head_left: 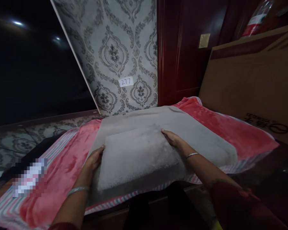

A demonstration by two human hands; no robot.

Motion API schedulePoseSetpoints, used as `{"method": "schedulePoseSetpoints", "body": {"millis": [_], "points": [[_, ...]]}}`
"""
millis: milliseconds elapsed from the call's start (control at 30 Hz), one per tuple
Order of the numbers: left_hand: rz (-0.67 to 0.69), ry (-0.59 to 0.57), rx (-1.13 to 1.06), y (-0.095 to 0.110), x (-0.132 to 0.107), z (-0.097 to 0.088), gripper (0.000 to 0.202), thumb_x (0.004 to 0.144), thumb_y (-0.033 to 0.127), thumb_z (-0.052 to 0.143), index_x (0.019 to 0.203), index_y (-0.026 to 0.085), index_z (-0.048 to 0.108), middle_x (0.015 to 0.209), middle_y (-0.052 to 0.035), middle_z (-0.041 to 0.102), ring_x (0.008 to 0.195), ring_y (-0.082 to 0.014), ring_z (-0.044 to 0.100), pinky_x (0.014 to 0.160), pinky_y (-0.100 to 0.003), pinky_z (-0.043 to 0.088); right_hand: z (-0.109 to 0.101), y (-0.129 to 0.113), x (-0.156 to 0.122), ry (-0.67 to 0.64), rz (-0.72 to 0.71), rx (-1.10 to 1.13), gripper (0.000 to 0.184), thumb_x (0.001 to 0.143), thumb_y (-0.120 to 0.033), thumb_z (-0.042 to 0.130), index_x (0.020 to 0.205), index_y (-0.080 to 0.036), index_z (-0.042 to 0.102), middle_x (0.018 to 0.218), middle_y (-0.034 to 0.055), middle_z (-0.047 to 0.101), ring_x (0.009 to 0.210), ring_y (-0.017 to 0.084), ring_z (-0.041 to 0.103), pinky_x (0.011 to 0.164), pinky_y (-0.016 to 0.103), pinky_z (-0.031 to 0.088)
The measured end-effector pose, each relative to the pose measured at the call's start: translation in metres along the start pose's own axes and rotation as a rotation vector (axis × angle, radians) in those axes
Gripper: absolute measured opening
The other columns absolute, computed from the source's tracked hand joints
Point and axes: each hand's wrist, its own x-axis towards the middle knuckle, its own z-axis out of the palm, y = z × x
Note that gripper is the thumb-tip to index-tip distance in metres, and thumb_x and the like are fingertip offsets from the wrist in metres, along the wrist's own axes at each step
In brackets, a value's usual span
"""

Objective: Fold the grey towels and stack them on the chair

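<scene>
A square grey fuzzy foam block point(136, 158) lies on top of a wider grey pad point(201, 135) of the same look. My left hand point(94, 158) rests against the block's left edge, and my right hand point(172, 138) rests on its upper right edge. Both hands appear to hold the block between them. A pale bangle circles each wrist. Under the pad is a pink fleece blanket point(60, 179) with a striped border.
A large cardboard box point(252, 86) leans at the right. Behind stand a damask-patterned panel point(115, 54) with a small "277" label point(126, 81) and a dark red door point(177, 48). A red fire extinguisher point(256, 19) shows at top right. A pixelated patch point(30, 177) covers part of the left.
</scene>
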Motion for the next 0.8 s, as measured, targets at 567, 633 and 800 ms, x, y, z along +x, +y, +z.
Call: {"method": "schedulePoseSetpoints", "body": {"millis": [567, 633, 800], "points": [[0.315, 0.248, 0.286, -0.016, 0.016, 0.004, 0.065, 0.083, 0.025, 0.054, 0.147, 0.017, 0.043, 0.148, -0.0138, 0.050, 0.138, -0.0280, 0.046, 0.116, -0.046, 0.036, -0.001, 0.019, 0.021, 0.181, -0.311, -0.330, 0.074, 0.081, -0.028, 0.060, 0.151, -0.016, 0.038, 0.153, 0.0138, 0.044, 0.137, 0.024, 0.046, 0.114, 0.042, 0.034], [0.276, 0.226, 0.337, -0.020, 0.020, 0.003, 0.061, 0.083, 0.024, 0.053, 0.143, 0.015, 0.046, 0.142, -0.0144, 0.056, 0.133, -0.0276, 0.051, 0.115, -0.046, 0.038, -0.001, 0.025, 0.022, 0.211, -0.180, -0.304, 0.072, 0.083, -0.030, 0.060, 0.150, -0.013, 0.039, 0.145, 0.0171, 0.052, 0.131, 0.025, 0.053, 0.110, 0.042, 0.040], [0.239, 0.284, 0.611, -0.013, 0.018, 0.005, 0.064, 0.084, 0.023, 0.048, 0.145, 0.006, 0.042, 0.138, -0.0223, 0.056, 0.128, -0.0308, 0.055, 0.110, -0.047, 0.042, -0.011, 0.031, 0.014, 0.198, -0.137, -0.353, 0.060, 0.092, -0.036, 0.049, 0.148, -0.017, 0.043, 0.136, 0.0123, 0.061, 0.121, 0.023, 0.060, 0.105, 0.041, 0.044]]}}
